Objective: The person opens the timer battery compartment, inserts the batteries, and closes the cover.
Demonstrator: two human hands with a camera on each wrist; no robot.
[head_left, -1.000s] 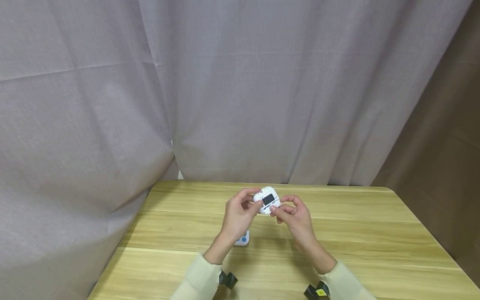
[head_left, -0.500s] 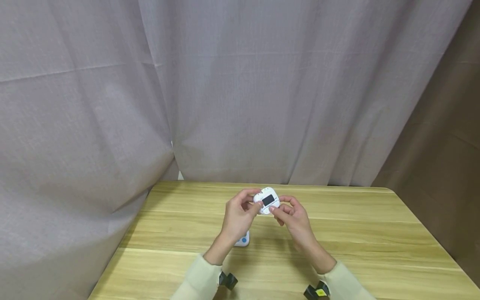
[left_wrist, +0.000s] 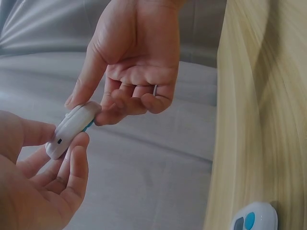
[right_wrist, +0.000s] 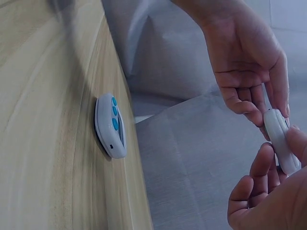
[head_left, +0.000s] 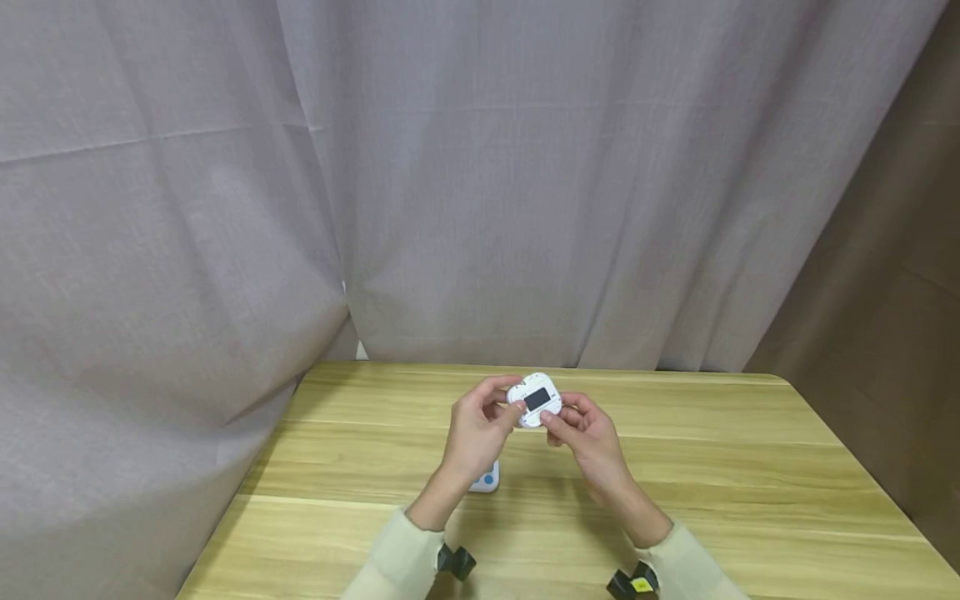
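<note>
Above the table, both hands hold a small white rounded digital timer [head_left: 538, 399], its back with a dark rectangular panel facing up in the head view. My left hand [head_left: 476, 429] pinches its left side, thumb on the back and fingers beneath. On the lower right edge presses the thumb of my right hand [head_left: 597, 437], its index finger at the right side. The left wrist view shows this timer [left_wrist: 72, 129] edge-on, with a bit of blue on its underside. A second white timer [right_wrist: 110, 127], with blue buttons and a screen, lies on the table, partly hidden by the left hand in the head view.
The wood-grain table [head_left: 720, 475] extends to both sides of the hands. Grey curtain [head_left: 480, 208] hangs behind it, and a darker brown one [head_left: 885, 350] at the right. Black wrist devices [head_left: 456, 562] sit under the pale sleeves [head_left: 401, 554].
Dark gaps along the strip below the timer's panel have closed to a thin line. The right fingers have shifted slightly against its edge. The left hand and the second timer stay put.
</note>
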